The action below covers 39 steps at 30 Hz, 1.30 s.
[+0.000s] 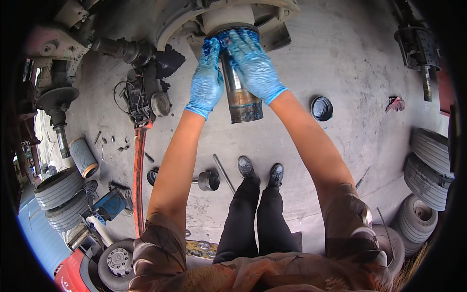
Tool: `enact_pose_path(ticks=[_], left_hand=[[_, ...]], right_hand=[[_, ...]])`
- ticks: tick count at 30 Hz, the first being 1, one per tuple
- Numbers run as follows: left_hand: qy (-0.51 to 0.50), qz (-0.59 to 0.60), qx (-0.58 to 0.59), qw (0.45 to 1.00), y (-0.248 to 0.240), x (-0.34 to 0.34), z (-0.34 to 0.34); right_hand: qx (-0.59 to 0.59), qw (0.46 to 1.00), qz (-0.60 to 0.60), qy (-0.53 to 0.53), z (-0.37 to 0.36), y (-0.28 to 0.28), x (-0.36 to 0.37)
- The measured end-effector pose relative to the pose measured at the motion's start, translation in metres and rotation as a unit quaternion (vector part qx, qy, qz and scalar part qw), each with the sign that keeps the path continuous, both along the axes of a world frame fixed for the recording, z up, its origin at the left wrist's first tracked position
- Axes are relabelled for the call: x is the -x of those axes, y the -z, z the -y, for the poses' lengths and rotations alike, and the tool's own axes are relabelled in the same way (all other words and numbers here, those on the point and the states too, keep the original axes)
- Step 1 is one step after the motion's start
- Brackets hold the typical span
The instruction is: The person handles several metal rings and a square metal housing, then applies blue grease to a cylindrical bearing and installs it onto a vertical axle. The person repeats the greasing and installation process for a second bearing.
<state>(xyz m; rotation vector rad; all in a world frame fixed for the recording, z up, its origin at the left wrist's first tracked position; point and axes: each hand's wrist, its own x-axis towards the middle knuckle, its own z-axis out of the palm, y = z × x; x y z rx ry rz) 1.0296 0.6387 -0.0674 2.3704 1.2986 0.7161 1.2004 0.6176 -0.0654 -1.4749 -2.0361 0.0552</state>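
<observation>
A metal axle spindle (237, 87) juts toward me from a hub-like assembly (228, 14), with a brownish band and a threaded end nearest me. Blue grease (224, 36) coats its base. My left hand (206, 80), in a light blue glove, lies along the spindle's left side, fingers stretched toward the greased base. Across the upper right side rests my right hand (255, 68), gloved too, its fingers extended flat onto the grease. Both gloves are smeared darker blue at the fingers. Parts of the fingertips are hidden in the grease.
On the concrete floor stand a round grease tub (321, 108), a red-handled jack (139, 165), a large socket (209, 180) and a metal bar (224, 173). Stacked tyres (428, 168) line the right; more tyres (61, 187) are at left. A red rag (395, 103) lies far right.
</observation>
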Motion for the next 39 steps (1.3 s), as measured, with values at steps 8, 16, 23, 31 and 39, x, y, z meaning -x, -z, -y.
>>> enact_pose_path(ticks=[8,16,23,31,39], left_hand=[[-0.13,0.417,0.437,0.786,0.054,0.011,-0.025],[-0.062,0.215,0.254,0.941,-0.015,-0.012,0.017],[-0.03,0.02,0.11,0.993,0.007,0.017,0.003],[-0.057,0.198,0.186,0.961,0.019,0.01,-0.005],[-0.153,0.492,0.558,0.651,0.026,0.006,-0.026]], right_hand=[[0.362,0.627,-0.671,0.157,0.002,-0.009,-0.008],[0.018,0.997,-0.054,0.046,0.002,-0.007,0.012],[0.039,0.998,0.021,0.048,0.002,-0.004,-0.007],[0.024,0.994,0.104,-0.021,-0.011,-0.012,0.023],[0.31,0.666,-0.665,0.136,-0.01,0.022,-0.019]])
